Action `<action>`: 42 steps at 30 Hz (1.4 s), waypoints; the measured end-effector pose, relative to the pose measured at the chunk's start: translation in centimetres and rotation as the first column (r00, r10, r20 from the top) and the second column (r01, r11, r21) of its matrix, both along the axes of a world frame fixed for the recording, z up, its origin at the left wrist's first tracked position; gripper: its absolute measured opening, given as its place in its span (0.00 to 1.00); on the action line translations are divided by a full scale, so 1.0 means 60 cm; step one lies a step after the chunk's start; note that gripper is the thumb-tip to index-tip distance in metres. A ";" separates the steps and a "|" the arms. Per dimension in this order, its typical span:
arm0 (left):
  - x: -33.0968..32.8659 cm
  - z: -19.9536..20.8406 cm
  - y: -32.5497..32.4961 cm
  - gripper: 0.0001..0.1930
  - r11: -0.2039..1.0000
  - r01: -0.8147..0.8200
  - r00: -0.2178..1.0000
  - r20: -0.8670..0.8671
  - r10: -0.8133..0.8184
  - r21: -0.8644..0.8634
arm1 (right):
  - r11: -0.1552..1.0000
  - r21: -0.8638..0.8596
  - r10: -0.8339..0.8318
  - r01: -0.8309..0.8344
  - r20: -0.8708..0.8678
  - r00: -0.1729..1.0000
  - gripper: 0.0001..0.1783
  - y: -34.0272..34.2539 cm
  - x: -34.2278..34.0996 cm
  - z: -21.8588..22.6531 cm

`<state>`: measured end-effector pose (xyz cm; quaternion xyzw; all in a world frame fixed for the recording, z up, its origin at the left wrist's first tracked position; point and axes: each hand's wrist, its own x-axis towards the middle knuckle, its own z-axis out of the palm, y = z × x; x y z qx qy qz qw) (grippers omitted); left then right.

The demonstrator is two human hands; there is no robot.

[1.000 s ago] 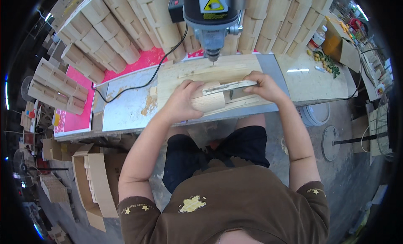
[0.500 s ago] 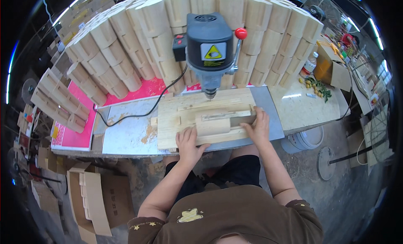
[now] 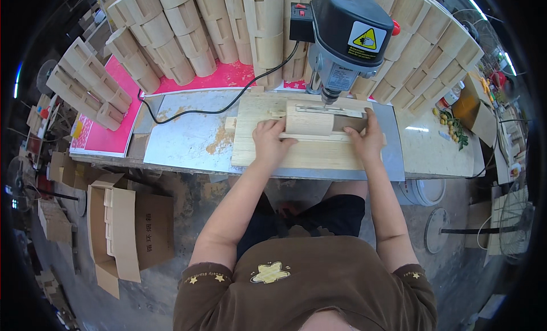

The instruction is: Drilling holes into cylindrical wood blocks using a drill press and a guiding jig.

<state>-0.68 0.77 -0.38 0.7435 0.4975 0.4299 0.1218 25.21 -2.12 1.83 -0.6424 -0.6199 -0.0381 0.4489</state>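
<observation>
A pale wooden block (image 3: 309, 119) with a rounded face lies on a flat wooden board (image 3: 259, 151). My left hand (image 3: 272, 142) holds the block's left end, its thumb stretched along the wooden strip (image 3: 319, 138) in front. At the other end, my right hand (image 3: 369, 136) grips a grey metal piece (image 3: 348, 123) that meets the block. Across the back of both lies a narrow metal-edged strip (image 3: 330, 110), partly under my right fingers. Just over this strip hangs the chuck (image 3: 329, 95) of a drill press (image 3: 345, 37); I cannot make out whether the bit touches anything.
Stacked columns of grooved wooden blocks (image 3: 263, 35) stand behind the drill press. A black cable (image 3: 216, 111) loops across the left worktop. On the right are leafy fruit (image 3: 450, 123) and an open carton (image 3: 476, 109). Another carton (image 3: 154, 220) stands on the floor at left.
The view has shifted. Both hands have pushed the block, metal piece and strips away from me across the board, from in front of the chuck to below it.
</observation>
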 end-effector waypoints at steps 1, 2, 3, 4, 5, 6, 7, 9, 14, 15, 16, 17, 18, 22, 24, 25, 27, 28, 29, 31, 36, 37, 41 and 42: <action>-0.005 0.001 0.001 0.29 1.000 0.006 1.000 0.001 -0.006 0.003 | 1.000 0.003 -0.006 0.006 0.001 1.000 0.41 -0.005 0.000 0.005; -0.013 0.009 -0.003 0.28 1.000 0.024 0.999 -0.046 -0.024 -0.003 | 0.991 -0.136 -0.013 0.008 -0.036 0.999 0.40 -0.013 -0.007 0.024; -0.019 0.015 -0.004 0.27 0.999 0.041 0.995 -0.093 -0.041 -0.004 | 0.964 -0.267 -0.025 0.005 -0.071 0.997 0.39 -0.018 -0.014 0.047; -0.021 0.016 -0.003 0.27 0.999 0.036 0.995 -0.093 -0.036 0.006 | 0.966 -0.257 -0.019 0.001 -0.071 0.997 0.39 -0.019 -0.010 0.065; -0.020 0.013 -0.005 0.27 0.999 0.046 0.995 -0.093 -0.046 -0.003 | 0.912 -0.408 0.022 -0.042 -0.054 0.998 0.37 -0.023 0.003 0.082; -0.022 0.011 -0.006 0.27 0.998 0.054 0.994 -0.093 -0.054 -0.012 | 0.831 -0.550 0.068 -0.079 -0.041 0.997 0.36 -0.026 0.010 0.107; -0.025 0.011 -0.006 0.27 0.999 0.047 0.994 -0.094 -0.047 -0.004 | 0.842 -0.529 0.102 -0.110 -0.043 0.994 0.32 -0.026 0.015 0.143; -0.022 0.012 -0.009 0.30 0.997 0.060 0.992 -0.110 -0.066 -0.050 | 0.935 -0.310 0.146 -0.173 -0.109 0.983 0.28 -0.007 0.052 0.193; -0.026 0.004 -0.009 0.28 0.998 0.058 0.991 -0.116 -0.061 -0.032 | 0.938 0.302 0.248 -0.172 -0.233 0.940 0.21 0.094 0.023 0.361; -0.020 0.005 -0.006 0.26 0.998 0.067 0.992 -0.103 -0.067 -0.005 | 0.961 0.199 0.229 -0.191 -0.192 0.954 0.17 0.115 0.024 0.375; -0.016 0.005 -0.004 0.26 0.996 0.088 0.991 -0.101 -0.089 -0.013 | 0.976 0.089 0.212 -0.201 -0.153 0.965 0.14 0.130 0.027 0.382; -0.016 0.007 -0.003 0.25 0.996 0.085 0.992 -0.096 -0.084 0.008 | 0.980 0.077 0.195 -0.185 -0.157 0.968 0.14 0.136 0.025 0.382; -0.017 0.009 -0.002 0.25 0.996 0.079 0.993 -0.091 -0.076 0.028 | 0.997 0.049 0.060 -0.063 0.063 0.996 0.16 0.140 0.022 0.381; -0.024 0.011 0.003 0.28 0.993 0.074 0.990 -0.109 -0.085 -0.095 | 0.996 0.077 -0.068 0.053 0.205 0.976 0.16 0.081 -0.027 0.393; -0.022 0.008 0.007 0.28 0.990 0.089 0.989 -0.106 -0.100 -0.111 | 0.996 0.053 -0.085 0.076 0.192 0.978 0.16 0.038 -0.032 0.378; -0.022 0.007 0.008 0.28 0.990 0.089 0.990 -0.102 -0.101 -0.113 | 0.997 0.054 -0.064 0.053 0.219 0.974 0.13 0.018 -0.032 0.365; -0.023 0.008 0.007 0.28 0.988 0.097 0.989 -0.104 -0.109 -0.116 | 0.998 0.056 -0.047 0.035 0.240 0.970 0.10 -0.018 -0.039 0.334; -0.024 0.008 0.007 0.28 0.989 0.098 0.989 -0.101 -0.109 -0.114 | 0.997 0.078 -0.011 -0.002 0.174 0.985 0.09 -0.033 -0.048 0.312; -0.023 0.007 0.007 0.28 0.988 0.105 0.988 -0.103 -0.117 -0.113 | 0.994 0.107 0.023 -0.035 0.111 0.994 0.07 -0.045 -0.054 0.293; -0.024 0.004 0.009 0.28 0.987 0.102 0.987 -0.113 -0.117 -0.128 | 0.976 0.202 0.068 -0.078 0.056 0.996 0.06 -0.053 -0.065 0.259; -0.012 0.016 0.005 0.22 0.993 0.115 0.989 -0.088 -0.116 -0.016 | 0.926 0.355 0.148 -0.127 -0.033 0.988 0.07 -0.056 -0.062 0.177; -0.004 0.019 0.004 0.17 0.990 0.116 0.991 -0.071 -0.111 0.078 | 0.915 0.377 0.164 -0.145 -0.020 0.986 0.08 -0.053 -0.054 0.156; -0.030 -0.002 0.008 0.24 0.993 0.109 0.987 -0.112 -0.114 -0.047 | 0.848 0.498 0.243 -0.182 -0.059 0.968 0.08 -0.010 -0.067 0.085; -0.026 -0.001 0.008 0.24 0.991 0.130 0.985 -0.108 -0.132 -0.025 | 0.840 0.516 0.224 -0.168 -0.048 0.973 0.08 -0.007 -0.063 0.082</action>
